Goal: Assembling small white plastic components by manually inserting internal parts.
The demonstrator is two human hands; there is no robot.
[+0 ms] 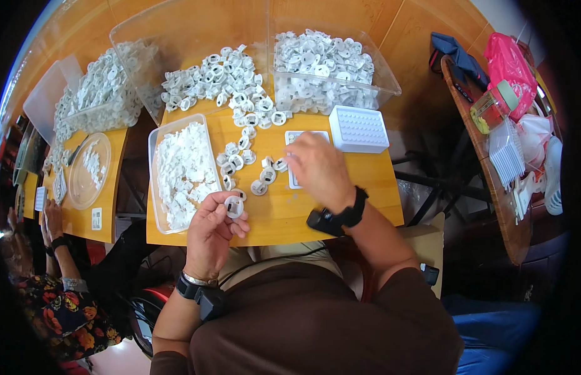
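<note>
Left hand [215, 226]: thumb and forefinger pinching the disc.
Round white plastic disc [234, 207]: between those fingertips.
Right hand [318, 165]: fingers over flat white rectangular tray [294, 179]; cannot tell whether pinching.

The brightly lit view bends toward black edges.

From where I stand, the person's left hand [206, 234] pinches a round white piece [234, 207] over the wooden table [365, 200]'s near edge; the right hand [318, 165] bends over a flat white tray [295, 180]. Small white parts [187, 165] fill a box [153, 187] on the left; a clear bin [388, 92] stands far right, heaped high.
</note>
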